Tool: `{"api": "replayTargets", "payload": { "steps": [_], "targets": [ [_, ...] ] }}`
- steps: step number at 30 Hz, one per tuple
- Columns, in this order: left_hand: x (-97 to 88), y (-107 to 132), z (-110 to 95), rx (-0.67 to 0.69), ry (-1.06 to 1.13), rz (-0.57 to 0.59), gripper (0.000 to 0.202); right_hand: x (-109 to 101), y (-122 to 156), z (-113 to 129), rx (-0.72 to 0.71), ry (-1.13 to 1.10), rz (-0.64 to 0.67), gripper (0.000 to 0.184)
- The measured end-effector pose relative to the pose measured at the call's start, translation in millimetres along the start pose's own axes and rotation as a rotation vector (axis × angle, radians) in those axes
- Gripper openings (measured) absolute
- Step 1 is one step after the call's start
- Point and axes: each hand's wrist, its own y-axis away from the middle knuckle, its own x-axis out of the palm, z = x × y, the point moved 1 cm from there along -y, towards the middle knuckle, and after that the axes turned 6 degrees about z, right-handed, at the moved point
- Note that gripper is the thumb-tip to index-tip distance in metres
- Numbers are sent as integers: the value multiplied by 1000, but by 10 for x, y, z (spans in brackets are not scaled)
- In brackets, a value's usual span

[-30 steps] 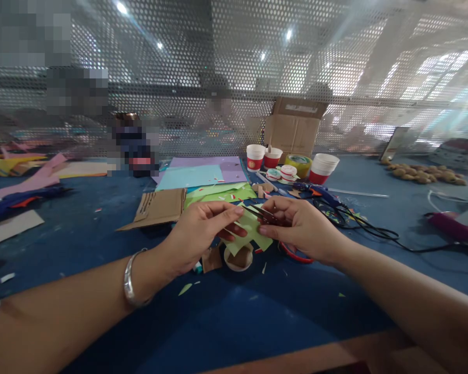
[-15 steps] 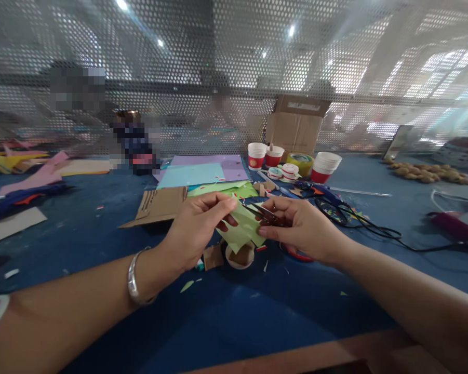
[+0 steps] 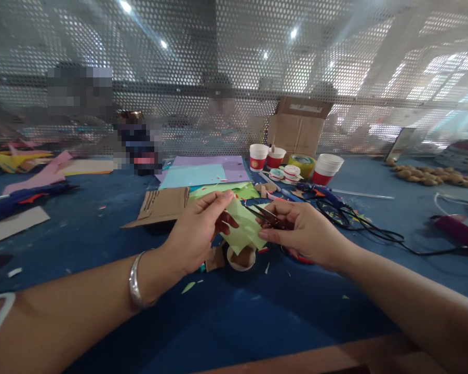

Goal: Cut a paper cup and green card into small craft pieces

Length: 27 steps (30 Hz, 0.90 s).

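Observation:
Pinched between thumb and fingers, a light green sheet of paper [image 3: 239, 228] hangs from my left hand [image 3: 202, 223]. My right hand [image 3: 299, 228] is closed around a pair of scissors [image 3: 270, 218], its blades parted and pointing left at the paper. The fingertips of that hand also come up against the paper's right edge. Below the paper stands a small paper cup [image 3: 241, 258] with a piece of brown cardboard in it. Beside the cup lies a cardboard scrap [image 3: 215, 258], partly hidden by my left hand.
A corrugated cardboard piece [image 3: 163, 205] and coloured paper sheets [image 3: 195, 174] lie behind my left hand. Red and white paper cups [image 3: 326, 169], yellow tape [image 3: 301, 163] and a blue glue gun [image 3: 321, 192] with a black cord are further right. A perforated screen [image 3: 234, 62] closes the back.
The scissor blades have parted wider beside the paper. My left fingers have shifted slightly on the sheet. The whole view has moved a little.

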Motion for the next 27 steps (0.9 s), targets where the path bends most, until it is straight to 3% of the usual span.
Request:
{"api": "replayTargets", "payload": {
  "steps": [4, 7, 12, 16, 22, 27],
  "targets": [
    [-6, 4, -41, 1, 140, -104, 21, 9, -4, 8, 15, -28, -10, 18],
    [16, 39, -28, -17, 149, -29, 22, 3, -3, 7, 16, -32, -49, 17],
    [69, 97, 38, -68, -11, 131, 18, -13, 0, -10, -3, -37, -67, 18],
    [47, 65, 16, -32, 19, 140, 13, -8, 5, 11, 1, -26, -59, 21],
    [29, 20, -55, -161, 41, 152, 12, -3, 19, 57, -5, -56, -71, 29],
    [53, 41, -79, -156, 5, 164, 11, -14, 13, 43, -11, -142, -62, 41]
  ]
}}
